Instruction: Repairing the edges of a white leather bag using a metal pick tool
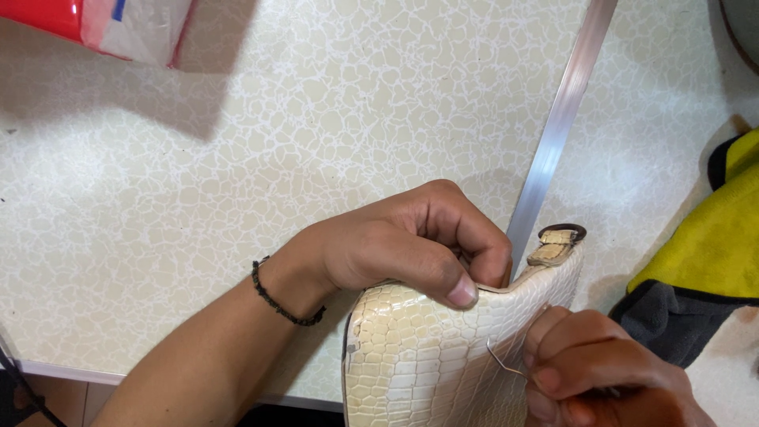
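Cream crocodile-embossed handbag [427, 356] upright at table edge; thin curved needle [500, 362] against its side.

Count, head view: 1 cream crocodile-pattern handbag [443, 356]; 1 curved needle [502, 360]; 2 hands, left hand [411, 241] and right hand [593, 372]; 1 black bead bracelet [281, 300]; 1 metal strip [557, 126]; 1 yellow-and-grey cloth [704, 253]; 1 red-and-white plastic bag [118, 24].

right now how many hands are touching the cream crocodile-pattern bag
2. The left hand grips the top edge of the cream crocodile-pattern bag; the right hand, at lower right, pinches a thin curved metal needle against its front. No other hands are in view.
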